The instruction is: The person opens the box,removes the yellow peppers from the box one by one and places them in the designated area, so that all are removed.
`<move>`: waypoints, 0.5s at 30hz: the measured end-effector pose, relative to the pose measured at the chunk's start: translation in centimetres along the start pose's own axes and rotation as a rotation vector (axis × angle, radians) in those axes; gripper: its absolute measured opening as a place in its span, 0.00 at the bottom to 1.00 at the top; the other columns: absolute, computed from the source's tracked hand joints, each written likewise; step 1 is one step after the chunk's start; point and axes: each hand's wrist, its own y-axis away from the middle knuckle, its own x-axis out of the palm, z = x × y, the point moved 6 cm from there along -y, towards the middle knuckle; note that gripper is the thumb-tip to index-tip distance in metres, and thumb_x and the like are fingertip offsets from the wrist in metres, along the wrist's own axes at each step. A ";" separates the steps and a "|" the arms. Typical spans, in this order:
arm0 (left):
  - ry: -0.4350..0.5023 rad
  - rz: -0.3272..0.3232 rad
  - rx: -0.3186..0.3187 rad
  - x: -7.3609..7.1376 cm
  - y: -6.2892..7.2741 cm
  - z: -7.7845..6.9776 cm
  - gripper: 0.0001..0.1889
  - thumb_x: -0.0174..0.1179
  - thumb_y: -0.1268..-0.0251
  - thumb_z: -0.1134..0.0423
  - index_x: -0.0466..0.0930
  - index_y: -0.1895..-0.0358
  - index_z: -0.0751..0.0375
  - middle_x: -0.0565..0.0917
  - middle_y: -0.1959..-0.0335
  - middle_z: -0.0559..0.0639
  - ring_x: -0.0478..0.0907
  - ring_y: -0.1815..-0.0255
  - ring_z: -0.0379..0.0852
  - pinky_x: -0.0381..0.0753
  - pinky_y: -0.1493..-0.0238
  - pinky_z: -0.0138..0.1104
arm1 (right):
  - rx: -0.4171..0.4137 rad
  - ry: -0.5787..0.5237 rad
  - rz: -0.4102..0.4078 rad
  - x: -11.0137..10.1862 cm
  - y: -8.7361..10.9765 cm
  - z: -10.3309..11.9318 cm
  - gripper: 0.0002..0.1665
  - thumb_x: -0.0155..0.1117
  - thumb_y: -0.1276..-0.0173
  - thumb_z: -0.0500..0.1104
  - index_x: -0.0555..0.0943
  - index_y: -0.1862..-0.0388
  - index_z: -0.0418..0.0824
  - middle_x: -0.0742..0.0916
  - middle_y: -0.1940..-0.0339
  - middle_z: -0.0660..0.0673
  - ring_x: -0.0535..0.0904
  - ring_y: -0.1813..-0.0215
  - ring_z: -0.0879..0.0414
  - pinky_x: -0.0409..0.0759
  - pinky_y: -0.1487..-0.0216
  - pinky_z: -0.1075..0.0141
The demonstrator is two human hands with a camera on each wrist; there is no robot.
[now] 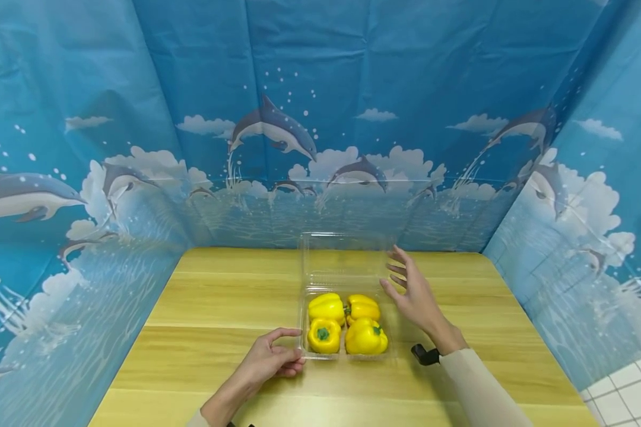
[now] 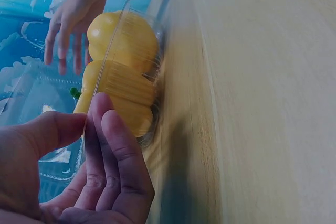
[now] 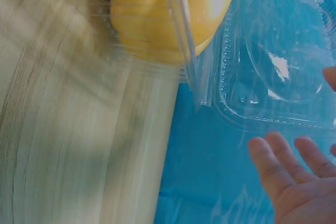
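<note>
A clear plastic clamshell box (image 1: 320,357) sits on the table with its lid (image 1: 344,255) raised at the back. Several yellow bell peppers fill its base, among them a front left one (image 1: 316,344), stem facing me, and a front right one (image 1: 364,339). My left hand (image 1: 269,359) grips the box's left front corner; in the left wrist view its thumb and fingers (image 2: 123,142) pinch the thin rim. Beside the lid's right edge is my right hand (image 1: 413,293), fingers spread and holding nothing. The right wrist view shows those fingertips (image 3: 278,153) close by the lid (image 3: 283,45).
The light wooden table (image 1: 219,296) ends at the back against a blue dolphin-print curtain (image 1: 320,201), which also encloses both sides. White tiles (image 1: 632,391) appear at the lower right.
</note>
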 end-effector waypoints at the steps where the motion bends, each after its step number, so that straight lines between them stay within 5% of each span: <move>1: -0.001 0.001 0.001 0.0 0.0 0.0 0.33 0.73 0.17 0.65 0.75 0.16 0.67 0.99 0.56 0.60 0.95 0.63 0.42 0.97 0.56 0.33 | 0.015 0.009 0.014 0.1 -0.2 -0.3 0.53 0.70 0.11 0.37 0.51 0.00 0.40 0.71 0.07 0.29 0.80 0.16 0.25 0.84 0.23 0.28; 15: 0.004 0.012 0.002 -0.2 0.0 0.1 0.34 0.73 0.18 0.66 0.74 0.15 0.67 0.99 0.56 0.61 0.96 0.62 0.44 0.98 0.55 0.34 | 0.171 0.089 0.238 2.1 0.4 -3.2 0.44 0.63 0.07 0.36 0.57 0.02 0.33 0.66 0.09 0.21 0.83 0.20 0.24 0.92 0.28 0.38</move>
